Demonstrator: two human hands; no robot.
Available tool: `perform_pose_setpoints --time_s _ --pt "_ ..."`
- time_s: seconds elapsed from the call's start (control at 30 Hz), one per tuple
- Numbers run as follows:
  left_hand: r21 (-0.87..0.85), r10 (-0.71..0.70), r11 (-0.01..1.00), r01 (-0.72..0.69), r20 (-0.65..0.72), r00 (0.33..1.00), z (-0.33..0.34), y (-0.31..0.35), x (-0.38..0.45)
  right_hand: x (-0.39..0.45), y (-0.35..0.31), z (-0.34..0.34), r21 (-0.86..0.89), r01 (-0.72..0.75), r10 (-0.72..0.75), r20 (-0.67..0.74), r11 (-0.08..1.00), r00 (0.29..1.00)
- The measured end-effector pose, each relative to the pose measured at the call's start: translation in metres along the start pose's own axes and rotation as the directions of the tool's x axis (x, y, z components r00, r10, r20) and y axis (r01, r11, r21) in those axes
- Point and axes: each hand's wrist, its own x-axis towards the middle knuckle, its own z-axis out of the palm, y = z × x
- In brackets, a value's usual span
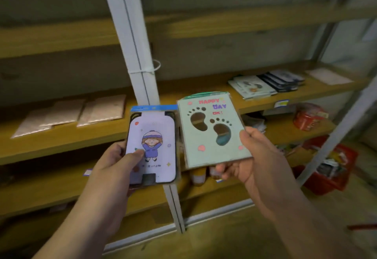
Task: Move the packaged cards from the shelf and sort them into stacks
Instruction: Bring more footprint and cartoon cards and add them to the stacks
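Note:
My left hand (116, 162) grips a packaged card (153, 146) with a blue header and a cartoon child in a purple coat, thumb across its front. My right hand (253, 156) holds a pale green packaged card (210, 130) printed with two footprints and "HAPPY DAY", thumb on its right edge and fingers beneath. Both cards are held upright side by side in front of the wooden shelf (183, 89). On that shelf to the right lie a stack of pale cards (252, 87) and a stack of dark blue cards (283, 80).
A white metal upright (140, 71) rises behind the cards. Pinkish flat packets (71, 113) lie on the shelf at left, a white sheet (328, 76) at far right. A red tin (310, 116) sits on a lower shelf. A red basket (330, 166) of goods stands on the floor.

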Motion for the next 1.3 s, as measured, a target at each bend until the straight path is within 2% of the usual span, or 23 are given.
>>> perform_pose_setpoints --time_s 0.07,0.23,0.47,0.6,0.73,0.8,0.9,1.13,1.2,1.23,1.27,1.3 --pt "0.008 -0.021 1.000 0.021 0.020 1.000 0.029 0.000 0.000 0.001 -0.011 -0.029 0.026 -0.042 0.044 -0.078 0.999 0.996" --pt "0.022 -0.060 0.998 0.058 0.128 0.990 0.103 -0.007 0.013 -0.005 -0.025 -0.092 0.093 0.070 -0.058 -0.126 0.993 0.990" --pt "0.074 -0.061 0.996 0.045 0.238 0.969 0.190 -0.027 0.060 0.028 -0.052 -0.167 0.107 0.132 -0.107 -0.215 0.985 0.971" --pt "0.054 -0.059 0.997 0.046 0.274 0.960 0.235 -0.028 0.099 0.071 -0.070 -0.201 -0.014 0.024 -0.027 -0.328 1.000 0.944" --pt "0.017 -0.066 0.998 0.064 0.237 0.969 0.271 -0.020 0.145 0.130 -0.087 -0.222 -0.194 -0.060 -0.012 -0.353 0.979 0.936" --pt "0.020 -0.065 0.998 0.062 0.211 0.975 0.283 -0.016 0.166 0.166 -0.094 -0.227 -0.340 -0.057 -0.064 -0.334 0.939 0.940" --pt "0.029 -0.044 0.999 0.040 0.142 0.989 0.292 -0.012 0.193 0.226 -0.102 -0.227 -0.570 -0.048 -0.124 -0.259 0.820 0.958" --pt "0.078 -0.014 0.997 0.012 0.025 1.000 0.297 -0.008 0.223 0.324 -0.103 -0.211 -0.608 -0.058 -0.061 -0.174 0.792 0.983" --pt "0.072 -0.010 0.997 0.011 -0.004 1.000 0.299 -0.008 0.225 0.338 -0.101 -0.208 -0.669 -0.062 -0.059 -0.156 0.741 0.986" --pt "0.069 -0.011 0.998 0.011 -0.011 1.000 0.301 -0.007 0.226 0.343 -0.101 -0.207 -0.730 -0.046 -0.081 -0.138 0.682 0.987" --pt "0.066 -0.011 0.998 0.012 -0.016 1.000 0.303 -0.007 0.226 0.347 -0.101 -0.206 -0.820 -0.014 -0.122 -0.102 0.573 0.987" --pt "0.064 -0.012 0.998 0.014 -0.023 1.000 0.305 -0.006 0.226 0.349 -0.103 -0.206 -0.912 0.019 -0.168 -0.055 0.410 0.984"
